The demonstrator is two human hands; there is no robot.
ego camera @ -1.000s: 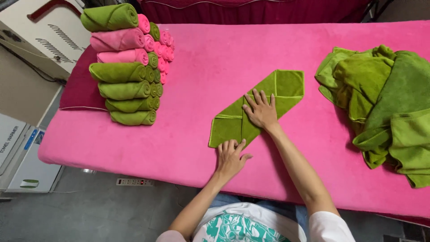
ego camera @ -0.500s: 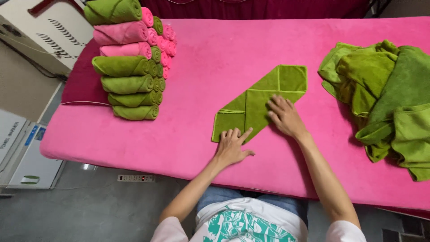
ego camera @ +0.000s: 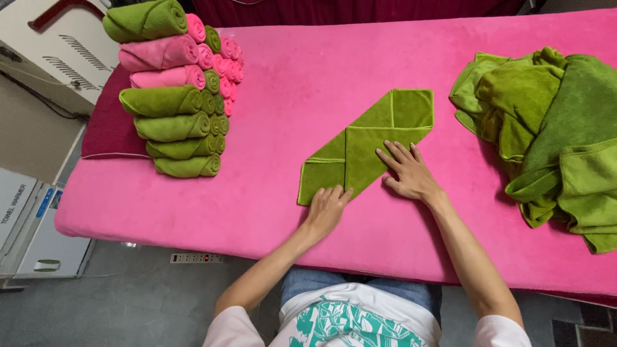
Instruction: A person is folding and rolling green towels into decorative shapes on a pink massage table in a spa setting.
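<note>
Both hands lie spread flat on the folded green towel (ego camera: pixel 366 151): left hand (ego camera: pixel 326 209) at its 7 o'clock corner, right hand (ego camera: pixel 406 172) at 4 o'clock

A single head-worn camera looks steeply down from above the near long edge of the pink-covered table (ego camera: pixel 308 58), facing across it toward the far edge. It sits close enough that both forearms and the wearer's white shirt (ego camera: pixel 347 318) fill the bottom of the frame. The view spans the table from its near left corner to beyond its right side, with grey floor (ego camera: pixel 116 302) showing below the near edge.
</note>
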